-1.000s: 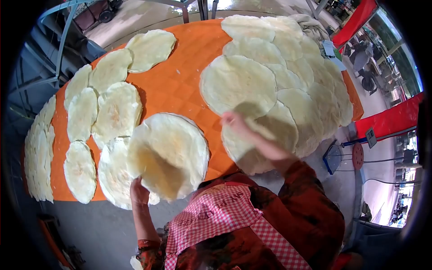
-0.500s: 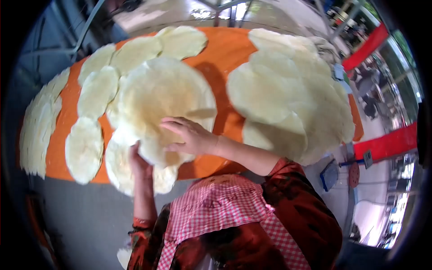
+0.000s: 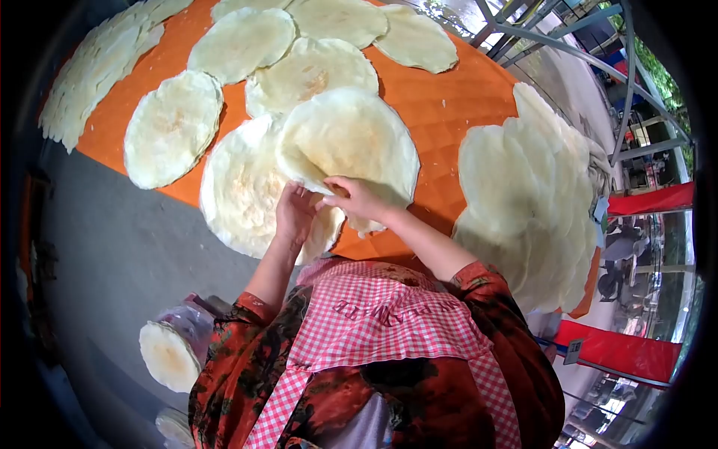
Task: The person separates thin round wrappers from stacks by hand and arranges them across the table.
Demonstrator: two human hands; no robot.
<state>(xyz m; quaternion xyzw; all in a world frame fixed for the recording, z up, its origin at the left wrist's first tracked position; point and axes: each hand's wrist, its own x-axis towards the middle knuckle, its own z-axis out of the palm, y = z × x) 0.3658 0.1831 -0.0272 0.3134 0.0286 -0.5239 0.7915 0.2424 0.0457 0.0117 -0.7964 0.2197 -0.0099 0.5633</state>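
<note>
A thin, round, pale flatbread (image 3: 359,138) lies partly over a thicker stack of flatbreads (image 3: 243,194) at the table's near edge. Its near left edge is lifted and slightly curled. At that edge my left hand (image 3: 297,213) is closed, fingertips pinching the rim. Close beside it, my right hand (image 3: 357,202) has its thumb and fingers drawn together on the same rim. The two hands almost touch, and some fingertips are hidden by the bread.
An orange-covered table (image 3: 419,112) carries several more flatbread piles, with a broad overlapping spread (image 3: 523,209) on the right and rows (image 3: 105,63) at far left. Below on the left, a bagged flatbread stack (image 3: 168,355) sits low. Metal bars (image 3: 598,30) stand behind the table.
The view has turned and shifted. My hands have come together at the flatbread's near edge; before, the right lay spread over its surface and the left was at the near side.
</note>
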